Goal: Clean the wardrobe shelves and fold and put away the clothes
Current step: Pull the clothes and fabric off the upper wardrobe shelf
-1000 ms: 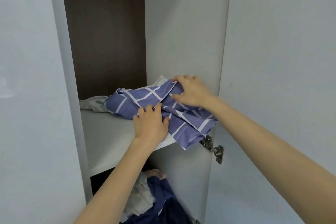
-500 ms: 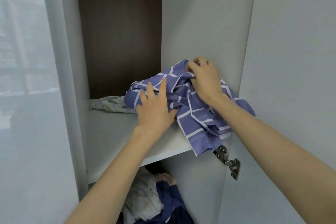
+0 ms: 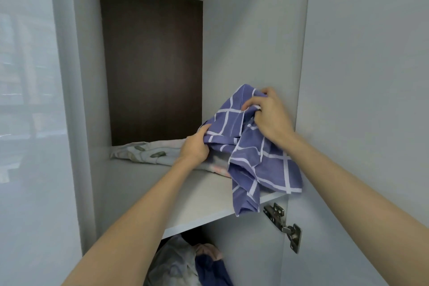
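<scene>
Head view, from the bottom of the frame upward: two bare forearms rise from the lower edge toward the centre. Between them, at the bottom centre, a heap of crumpled white, pink and navy clothes (image 3: pixel 185 264) fills the compartment under a white wardrobe shelf (image 3: pixel 185 197). A silver metal hinge (image 3: pixel 284 225) sits on the inner face of the open white door (image 3: pixel 371 76) at lower right, just below the shelf's front corner. A purple-blue cloth with white grid lines (image 3: pixel 262 165) lies bunched at the right end of the shelf, one corner hanging over the front edge. The left hand (image 3: pixel 193 148) grips the cloth's left edge, fingers curled into the fabric. The right hand (image 3: pixel 269 116), higher and right of centre, pinches a raised fold of the same cloth, lifting it off the shelf board. Behind the left hand a pale crumpled garment with a grey-green leaf print (image 3: pixel 148 152) lies along the back of the shelf, partly under the checked cloth. A dark brown back panel (image 3: pixel 153 58) closes the compartment in the upper centre.
</scene>
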The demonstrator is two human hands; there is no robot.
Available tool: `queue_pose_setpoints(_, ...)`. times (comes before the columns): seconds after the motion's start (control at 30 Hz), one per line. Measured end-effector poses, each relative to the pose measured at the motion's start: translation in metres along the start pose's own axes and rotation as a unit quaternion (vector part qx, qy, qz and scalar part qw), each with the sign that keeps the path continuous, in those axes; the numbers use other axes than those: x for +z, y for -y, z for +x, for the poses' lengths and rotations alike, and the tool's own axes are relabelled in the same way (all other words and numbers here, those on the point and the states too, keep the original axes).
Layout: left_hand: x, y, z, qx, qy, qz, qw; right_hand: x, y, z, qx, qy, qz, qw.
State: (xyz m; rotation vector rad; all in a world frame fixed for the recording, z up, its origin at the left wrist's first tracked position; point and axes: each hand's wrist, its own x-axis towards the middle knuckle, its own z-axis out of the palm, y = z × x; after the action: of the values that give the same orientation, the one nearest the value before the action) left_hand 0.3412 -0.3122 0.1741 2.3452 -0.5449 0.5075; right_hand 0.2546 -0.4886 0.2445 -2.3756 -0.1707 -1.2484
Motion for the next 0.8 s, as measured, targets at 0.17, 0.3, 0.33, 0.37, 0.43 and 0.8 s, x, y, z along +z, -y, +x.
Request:
queue_pose_setpoints(0.17, -0.027, -0.032, 0.006, -0.023, -0.027, -0.239, 0.970, 0.011, 0.000, -0.015, 0.038, 0.243, -0.086, 0.966)
queue_pose_setpoints(0.3, -0.050, -0.066, 0.000, 0.030, 0.064, -0.357, 0.931, 0.027, -0.006, -0.015, 0.021, 0.188, -0.033, 0.981)
queue_pose_setpoints(0.33, -0.053, -0.068, 0.000, 0.038, 0.081, -0.346, 0.934, 0.026, -0.006, -0.013, 0.015, 0.138, -0.051, 0.989)
queue_pose_setpoints(0.37, -0.056, -0.067, 0.001, 0.041, 0.091, -0.338, 0.936, 0.022, -0.005, -0.011, 0.010, 0.086, -0.082, 0.993)
queue_pose_setpoints(0.43, -0.058, -0.051, 0.007, 0.033, 0.077, -0.341, 0.936, 0.009, -0.001, -0.007, -0.014, -0.002, -0.151, 0.988)
queue_pose_setpoints(0.8, -0.004, 0.038, 0.036, -0.086, 0.341, 0.213, 0.912, -0.002, -0.002, -0.005, -0.027, -0.015, -0.313, 0.949)
